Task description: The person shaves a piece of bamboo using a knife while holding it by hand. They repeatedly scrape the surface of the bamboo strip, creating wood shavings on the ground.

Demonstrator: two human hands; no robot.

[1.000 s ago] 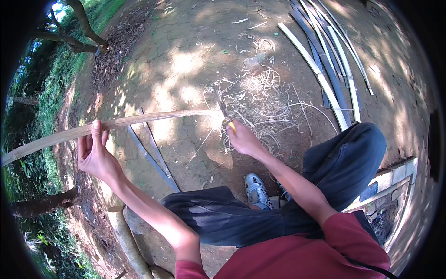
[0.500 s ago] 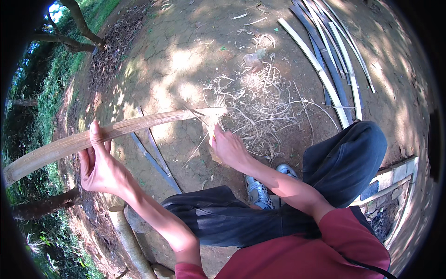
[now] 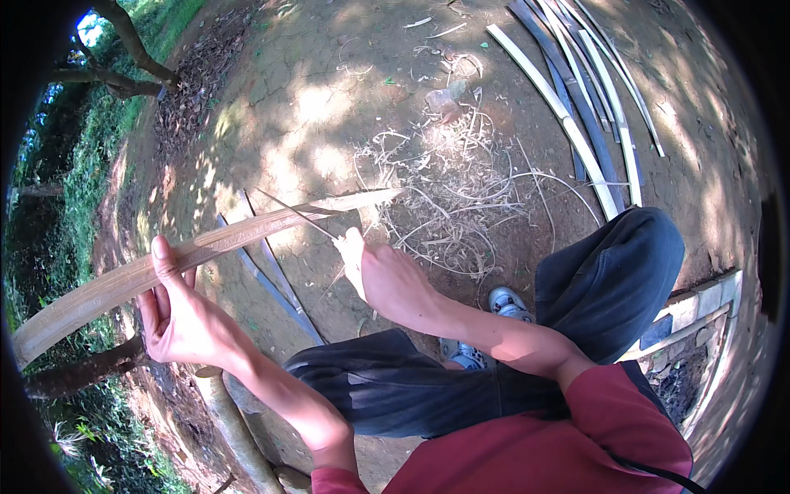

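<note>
While the left hand point(image 3: 185, 317) pinches the pale wood strip point(image 3: 234, 235) between thumb and fingers, the right hand point(image 3: 387, 276) is closed around a knife point(image 3: 288, 207), handle mostly hidden in the fist, thin blade lying across the strip between the left hand and the strip's right tip. Strip is up in the air over the dirt ground point(image 3: 317, 103), running from near the left rim of the view to a tip by the shavings point(image 3: 461, 210); nothing visible props that tip. Main risk, my judgement: left thumb sits on the same strip, so a slip or a stroke carried too far left could cut it. With the tip unsupported, hard pressure could flex or twist the strip in that light pinch and let the blade skid. Too steep a blade could dig in and split the grain; exact angle too small to tell. A skid toward the body could catch the trousers point(image 3: 387, 383). Spare strips point(image 3: 568, 123) lie well apart, unlikely to snag.
</note>
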